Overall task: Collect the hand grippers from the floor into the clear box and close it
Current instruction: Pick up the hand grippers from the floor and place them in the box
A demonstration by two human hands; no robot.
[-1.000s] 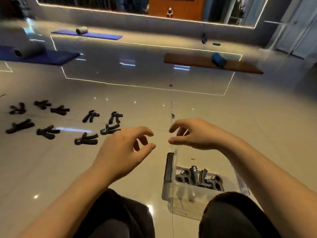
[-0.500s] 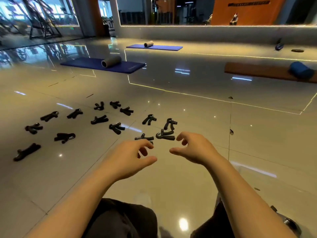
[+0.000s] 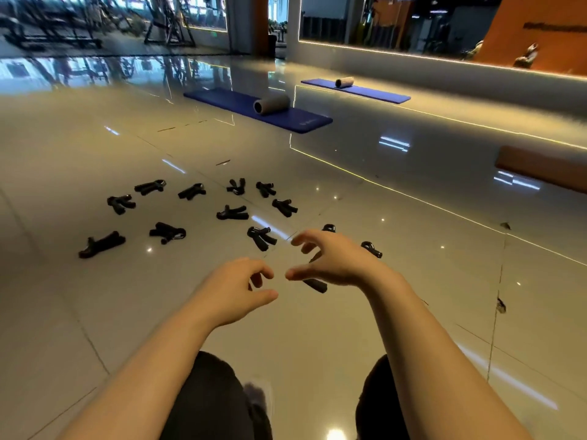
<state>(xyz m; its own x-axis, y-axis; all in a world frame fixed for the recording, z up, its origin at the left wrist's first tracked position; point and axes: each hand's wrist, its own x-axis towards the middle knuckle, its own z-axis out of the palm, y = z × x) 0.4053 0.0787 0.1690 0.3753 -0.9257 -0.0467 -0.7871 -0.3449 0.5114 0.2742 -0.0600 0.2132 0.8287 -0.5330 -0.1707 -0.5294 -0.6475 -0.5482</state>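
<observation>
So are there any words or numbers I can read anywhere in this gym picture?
No text here can be read.
Blue mat: a small pale logo near its front corner, too small and blurred to read.
Orange wall: a dark line of lettering near the top, too blurred to read.
Hand grippers: no visible writing.

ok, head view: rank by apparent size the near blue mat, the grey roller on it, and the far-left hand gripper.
1. Near blue mat, clearly largest.
2. and 3. Grey roller and far-left hand gripper look alike in frame; the gripper lies nearer the camera, so I won't rank them.
</observation>
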